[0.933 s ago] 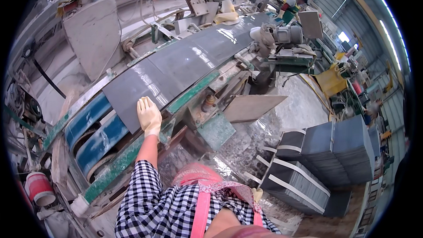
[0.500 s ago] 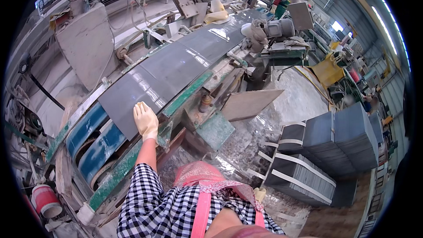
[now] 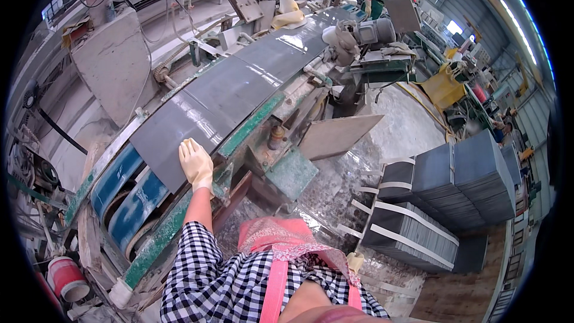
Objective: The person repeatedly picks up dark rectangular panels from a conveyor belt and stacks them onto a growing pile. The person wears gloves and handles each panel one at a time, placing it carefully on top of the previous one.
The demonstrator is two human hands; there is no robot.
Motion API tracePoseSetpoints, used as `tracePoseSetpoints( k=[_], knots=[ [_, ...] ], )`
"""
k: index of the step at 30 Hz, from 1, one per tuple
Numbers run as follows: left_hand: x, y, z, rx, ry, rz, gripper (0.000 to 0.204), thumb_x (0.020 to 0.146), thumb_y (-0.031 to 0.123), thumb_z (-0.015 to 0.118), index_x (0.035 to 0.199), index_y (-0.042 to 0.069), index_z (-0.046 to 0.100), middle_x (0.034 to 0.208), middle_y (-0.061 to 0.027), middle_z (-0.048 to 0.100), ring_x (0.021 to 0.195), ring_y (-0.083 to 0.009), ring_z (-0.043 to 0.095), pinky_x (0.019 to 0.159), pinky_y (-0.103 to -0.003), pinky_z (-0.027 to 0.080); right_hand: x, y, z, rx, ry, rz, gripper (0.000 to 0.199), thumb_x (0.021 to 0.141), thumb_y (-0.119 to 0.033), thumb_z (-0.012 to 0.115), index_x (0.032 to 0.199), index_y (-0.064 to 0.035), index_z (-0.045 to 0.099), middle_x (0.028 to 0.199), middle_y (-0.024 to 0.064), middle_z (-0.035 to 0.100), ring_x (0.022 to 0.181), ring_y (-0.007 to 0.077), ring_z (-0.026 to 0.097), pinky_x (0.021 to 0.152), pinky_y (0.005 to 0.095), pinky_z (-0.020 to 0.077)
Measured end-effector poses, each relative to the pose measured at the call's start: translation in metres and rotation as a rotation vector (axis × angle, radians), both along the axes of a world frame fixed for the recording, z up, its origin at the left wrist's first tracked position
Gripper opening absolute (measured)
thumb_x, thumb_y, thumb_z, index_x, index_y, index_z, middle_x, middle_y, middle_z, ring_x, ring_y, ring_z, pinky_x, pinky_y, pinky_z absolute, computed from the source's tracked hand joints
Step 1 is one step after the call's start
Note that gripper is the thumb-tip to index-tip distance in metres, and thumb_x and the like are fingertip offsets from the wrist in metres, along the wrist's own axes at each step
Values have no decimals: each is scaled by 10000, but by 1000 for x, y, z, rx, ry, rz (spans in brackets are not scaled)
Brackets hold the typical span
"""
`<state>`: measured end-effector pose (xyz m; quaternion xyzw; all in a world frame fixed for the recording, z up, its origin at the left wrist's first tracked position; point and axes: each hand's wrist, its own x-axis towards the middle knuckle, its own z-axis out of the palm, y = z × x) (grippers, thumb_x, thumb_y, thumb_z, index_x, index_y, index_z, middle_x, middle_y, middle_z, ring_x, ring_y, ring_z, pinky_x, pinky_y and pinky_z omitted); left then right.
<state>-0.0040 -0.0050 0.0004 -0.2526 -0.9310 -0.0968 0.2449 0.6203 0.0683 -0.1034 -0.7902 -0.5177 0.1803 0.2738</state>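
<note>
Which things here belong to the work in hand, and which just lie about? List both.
In use:
gloved left hand
grey slab under its fingers
blue belts at the slab's edge

Apparently just lying about:
red-and-white bucket
large pale panel

A worker wears a loose black-and-white checked fabric shirt point(image 3: 230, 284), its left sleeve point(image 3: 192, 257) at 7 o'clock ending short of the wrist. At 6 o'clock runs a pink apron point(image 3: 272, 233) with small-patterned trim point(image 3: 323, 253) and plain pink straps point(image 3: 275, 284). A cream, close-fitting glove point(image 3: 203, 178) sheathes the left hand point(image 3: 195, 161) near 9 o'clock.
</note>
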Motion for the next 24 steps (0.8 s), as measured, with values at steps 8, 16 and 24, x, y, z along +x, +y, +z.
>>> tracePoseSetpoints(
  k=[8,16,24],
  knots=[
    [0,0,0,12,-3,-7,419,963,192,468,1267,-78,570,1270,-199,623,1260,-328,519,1141,-401,315,7,1,-4,-122,-27,44,168,772,-83,537,866,52,570,770,226,604,717,359,569,680,450,458],
    [1,0,3,16,-8,-3,400,970,184,452,1250,-73,577,1261,-207,621,1249,-336,532,1129,-402,336,4,1,-17,195,75,-4,248,693,-161,584,666,86,574,608,267,589,575,368,573,596,496,441],
    [-1,1,-2,51,26,-17,404,949,170,480,1246,-82,583,1221,-209,647,1237,-338,535,1133,-397,330,16,6,-12,-192,-75,47,266,793,-114,543,973,74,598,887,272,642,855,407,624,777,460,479]
  ],
)
